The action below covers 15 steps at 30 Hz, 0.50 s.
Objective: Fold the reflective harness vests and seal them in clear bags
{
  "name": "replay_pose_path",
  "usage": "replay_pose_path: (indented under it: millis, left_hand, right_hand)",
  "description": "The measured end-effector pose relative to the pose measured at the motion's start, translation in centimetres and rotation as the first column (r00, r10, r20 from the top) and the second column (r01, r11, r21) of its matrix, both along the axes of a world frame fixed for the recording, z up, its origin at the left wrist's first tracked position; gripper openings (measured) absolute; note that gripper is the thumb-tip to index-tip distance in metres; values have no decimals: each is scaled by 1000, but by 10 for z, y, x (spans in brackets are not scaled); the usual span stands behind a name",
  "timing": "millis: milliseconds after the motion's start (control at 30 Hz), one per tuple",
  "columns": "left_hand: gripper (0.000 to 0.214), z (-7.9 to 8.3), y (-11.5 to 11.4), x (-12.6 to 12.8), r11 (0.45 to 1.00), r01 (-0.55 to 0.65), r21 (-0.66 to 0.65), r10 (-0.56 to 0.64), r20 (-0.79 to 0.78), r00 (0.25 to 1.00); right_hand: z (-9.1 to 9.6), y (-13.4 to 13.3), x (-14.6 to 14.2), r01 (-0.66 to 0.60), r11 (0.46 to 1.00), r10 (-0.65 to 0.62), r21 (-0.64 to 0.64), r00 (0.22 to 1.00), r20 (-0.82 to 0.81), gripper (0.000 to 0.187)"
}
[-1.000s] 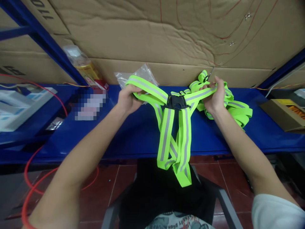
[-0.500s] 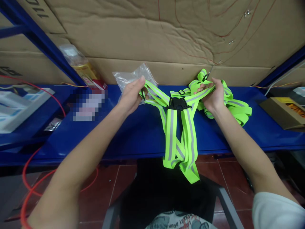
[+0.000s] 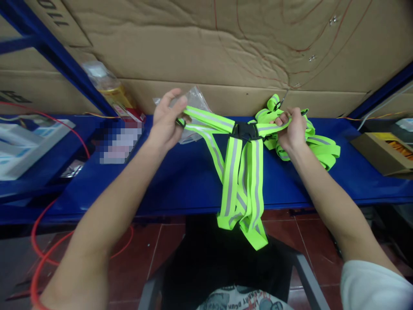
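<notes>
A neon-yellow reflective harness [image 3: 229, 176] with grey stripes is stretched between my two hands. Its black plastic centre piece [image 3: 245, 131] sits midway, and its lower straps hang down past the shelf's front edge. My left hand [image 3: 169, 120] is closed on the straps at the left, with a small black buckle [image 3: 181, 123] by the fingers. At the right, my right hand [image 3: 292, 129] grips another strap of the harness. Behind and beside that hand lies a pile of similar neon straps [image 3: 322, 148]. Partly hidden behind my left hand is a clear plastic bag [image 3: 197, 101].
The blue shelf [image 3: 183, 181] backs onto a cardboard wall [image 3: 167, 51]. A bottle [image 3: 111, 88] stands at the left, near a blurred-out flat item [image 3: 119, 144] and a white tray [image 3: 26, 150]. An open cardboard box [image 3: 383, 150] is at the right. Red tubing [image 3: 35, 241] loops at the lower left.
My left hand has moved left and slightly up, drawing the left straps straighter. The black centre piece has shifted slightly right and up. My right hand has barely moved.
</notes>
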<state>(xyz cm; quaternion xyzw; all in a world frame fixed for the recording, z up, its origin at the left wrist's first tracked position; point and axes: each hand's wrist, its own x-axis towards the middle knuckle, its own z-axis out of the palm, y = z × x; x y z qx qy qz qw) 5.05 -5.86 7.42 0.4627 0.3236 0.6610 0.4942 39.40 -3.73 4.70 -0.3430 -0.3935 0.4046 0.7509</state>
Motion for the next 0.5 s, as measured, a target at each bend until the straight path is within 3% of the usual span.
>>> replay_pose_path:
  millis: [100,267,367,500]
  left_hand:
    - [26,10,-5,-6,999,30,26,-31,54,998]
    - [15,17,-16,-1,990,140,22,-142,152,978]
    - [12,15,-14,2,993,108,43,-113,154,982]
    - [26,11,-10,4,999,5,35,-6,42,999]
  right_hand:
    - [2,-2,-4,48,999,-49,-26,998,-50,60]
    - [-5,-1,-10,31,999,-30,-44,999,34,61]
    - [-8,0,-12,36,998,-33,-52,998,50,63]
    - [-5,-5,-13,6,999,-2,-48,996,89,61]
